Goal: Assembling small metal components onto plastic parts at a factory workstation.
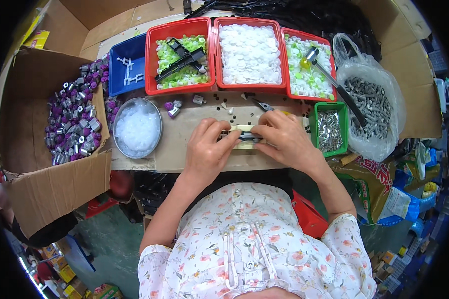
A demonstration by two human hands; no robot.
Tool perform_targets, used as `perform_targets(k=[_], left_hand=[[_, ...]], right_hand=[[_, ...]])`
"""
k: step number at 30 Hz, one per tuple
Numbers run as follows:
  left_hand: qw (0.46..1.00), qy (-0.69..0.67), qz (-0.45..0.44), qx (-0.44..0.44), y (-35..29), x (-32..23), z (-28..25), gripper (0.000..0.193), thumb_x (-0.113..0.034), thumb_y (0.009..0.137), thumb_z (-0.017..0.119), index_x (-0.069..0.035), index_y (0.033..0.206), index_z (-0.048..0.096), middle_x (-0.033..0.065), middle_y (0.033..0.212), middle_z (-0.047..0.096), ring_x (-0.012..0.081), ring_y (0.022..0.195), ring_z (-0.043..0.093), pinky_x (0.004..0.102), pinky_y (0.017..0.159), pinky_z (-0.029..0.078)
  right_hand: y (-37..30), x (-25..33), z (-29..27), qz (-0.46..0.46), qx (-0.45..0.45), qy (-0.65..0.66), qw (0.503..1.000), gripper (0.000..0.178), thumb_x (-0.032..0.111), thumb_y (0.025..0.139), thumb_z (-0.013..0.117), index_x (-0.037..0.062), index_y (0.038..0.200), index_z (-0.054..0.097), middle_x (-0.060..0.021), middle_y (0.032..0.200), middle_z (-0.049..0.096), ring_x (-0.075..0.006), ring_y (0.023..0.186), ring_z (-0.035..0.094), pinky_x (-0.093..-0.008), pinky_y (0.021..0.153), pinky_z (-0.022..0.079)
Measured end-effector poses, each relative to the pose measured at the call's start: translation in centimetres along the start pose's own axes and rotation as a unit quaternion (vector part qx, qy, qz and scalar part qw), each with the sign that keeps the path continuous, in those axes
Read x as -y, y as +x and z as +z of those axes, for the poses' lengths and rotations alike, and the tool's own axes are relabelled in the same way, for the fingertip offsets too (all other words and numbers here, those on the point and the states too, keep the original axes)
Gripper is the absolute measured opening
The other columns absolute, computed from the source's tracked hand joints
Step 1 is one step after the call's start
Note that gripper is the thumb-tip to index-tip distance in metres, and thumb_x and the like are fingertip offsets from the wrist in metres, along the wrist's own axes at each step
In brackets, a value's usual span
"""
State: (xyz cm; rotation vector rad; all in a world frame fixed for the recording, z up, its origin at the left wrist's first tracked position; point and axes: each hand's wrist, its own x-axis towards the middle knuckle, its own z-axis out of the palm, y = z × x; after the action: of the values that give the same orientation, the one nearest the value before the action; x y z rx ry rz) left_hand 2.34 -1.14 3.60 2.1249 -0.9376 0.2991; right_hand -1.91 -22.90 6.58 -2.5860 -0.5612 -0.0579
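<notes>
Both hands meet at mid-bench on a small dark part [238, 135] lying over a pale strip. The left hand [208, 149] pinches its left end with narrow fingers; the right hand [284, 139] pinches the right end, though what the fingertips grip is hard to make out. Bare brown cardboard bench top [177, 137] lies open to the left, up to a round tin of glossy white pieces [137, 127]. Red bins [212, 30] crowd the far edge; a green tray of metal pins [329, 130] sits just right.
</notes>
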Motion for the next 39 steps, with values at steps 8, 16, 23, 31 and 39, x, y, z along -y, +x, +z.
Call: perform_targets(k=[8, 16, 23, 31, 39], left_hand=[[0.999, 0.019, 0.025, 0.033, 0.0, 0.3, 0.7, 0.022, -0.001, 0.071, 0.073, -0.006, 0.093, 0.070, 0.0077, 0.088, 0.062, 0.0291, 0.088, 0.056, 0.0391, 0.074, 0.048], [1.000, 0.007, 0.005, 0.026, 0.2, 0.0, 0.6, 0.024, -0.001, 0.072, 0.075, -0.005, 0.095, 0.070, 0.0080, 0.088, 0.062, 0.0285, 0.085, 0.056, 0.0387, 0.073, 0.048], [1.000, 0.015, 0.013, -0.024, 0.6, 1.0, -0.3, 0.022, -0.004, 0.073, 0.074, -0.002, 0.093, 0.067, 0.0096, 0.089, 0.061, 0.0294, 0.088, 0.056, 0.0390, 0.074, 0.048], [0.997, 0.041, -0.009, -0.066, 1.6, 3.0, -3.5, 0.021, 0.001, 0.072, 0.075, -0.002, 0.092, 0.070, 0.0096, 0.090, 0.065, 0.0296, 0.090, 0.057, 0.0386, 0.076, 0.049], [0.987, 0.061, -0.064, -0.134, 1.5, 5.0, -5.3, 0.021, 0.002, 0.072, 0.076, -0.002, 0.093, 0.073, 0.0088, 0.088, 0.066, 0.0259, 0.086, 0.059, 0.0361, 0.073, 0.050]], right_hand=[[-1.2, -1.3, 1.6, 0.021, -0.075, 0.122, 0.990, 0.025, 0.008, 0.071, 0.077, 0.0042, 0.094, 0.068, -0.0092, 0.092, 0.058, -0.0271, 0.086, 0.058, -0.0387, 0.075, 0.045], [-0.3, -1.4, 1.1, 0.042, -0.096, 0.228, 0.968, 0.026, 0.004, 0.073, 0.077, 0.0021, 0.097, 0.069, -0.0103, 0.092, 0.059, -0.0238, 0.083, 0.059, -0.0338, 0.070, 0.048], [11.6, -0.9, -0.2, -0.106, -0.124, 0.014, 0.987, 0.020, 0.008, 0.077, 0.072, 0.0022, 0.095, 0.066, -0.0114, 0.093, 0.060, -0.0298, 0.084, 0.060, -0.0394, 0.070, 0.048], [21.7, -2.3, 3.7, -0.146, -0.035, -0.148, 0.978, 0.022, 0.012, 0.074, 0.075, 0.0050, 0.093, 0.066, -0.0094, 0.102, 0.056, -0.0289, 0.107, 0.052, -0.0437, 0.078, 0.047], [22.7, 0.6, -0.2, -0.016, 0.143, -0.008, 0.990, 0.035, 0.031, 0.077, 0.077, 0.0009, 0.094, 0.070, -0.0163, 0.081, 0.065, -0.0343, 0.079, 0.065, -0.0436, 0.070, 0.052]])
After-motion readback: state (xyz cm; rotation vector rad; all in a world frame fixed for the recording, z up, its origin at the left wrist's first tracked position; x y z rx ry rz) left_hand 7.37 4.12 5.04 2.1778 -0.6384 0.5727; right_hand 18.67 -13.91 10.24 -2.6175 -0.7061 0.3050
